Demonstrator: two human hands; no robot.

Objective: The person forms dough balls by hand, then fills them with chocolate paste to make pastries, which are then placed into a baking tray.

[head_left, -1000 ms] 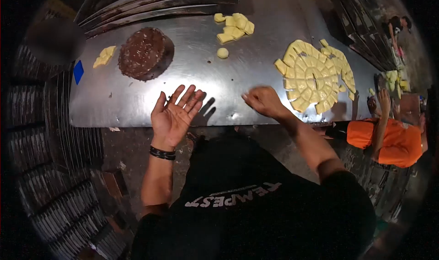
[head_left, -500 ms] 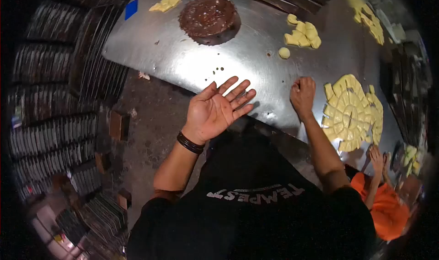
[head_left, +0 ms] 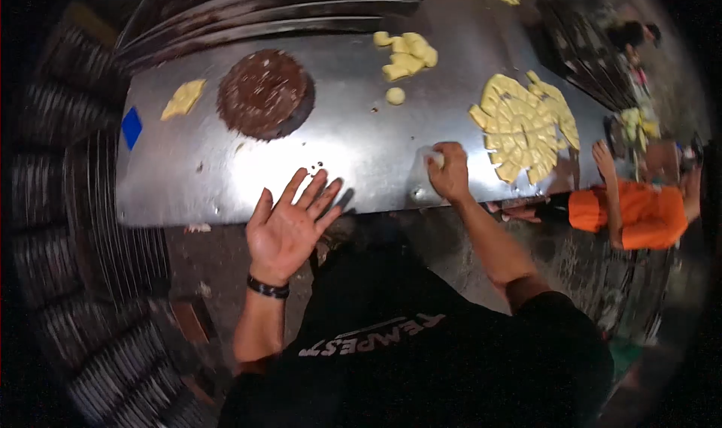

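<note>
On the shiny metal desk (head_left: 226,180), with a cut yellow slab (head_left: 526,127) and a dark round cake (head_left: 263,93) farther back, the right hand (head_left: 450,174) has its fingers closed on a small pale lump (head_left: 435,157) near the front edge, while the left hand (head_left: 288,229) is spread flat, palm up, holding nothing.

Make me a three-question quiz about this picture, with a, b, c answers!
1. Where is the brown disc?
a) on the metal table
b) on the floor
c) in the left hand

2. What colour is the small square by the table's left edge?
a) red
b) blue
c) green

3. How is the left hand?
a) in a fist
b) open, palm up
c) holding a cup

Answers: 1 a, the disc lies flat on the steel top. 2 b, the square is plainly blue. 3 b, its fingers are spread and nothing is in it.
</note>
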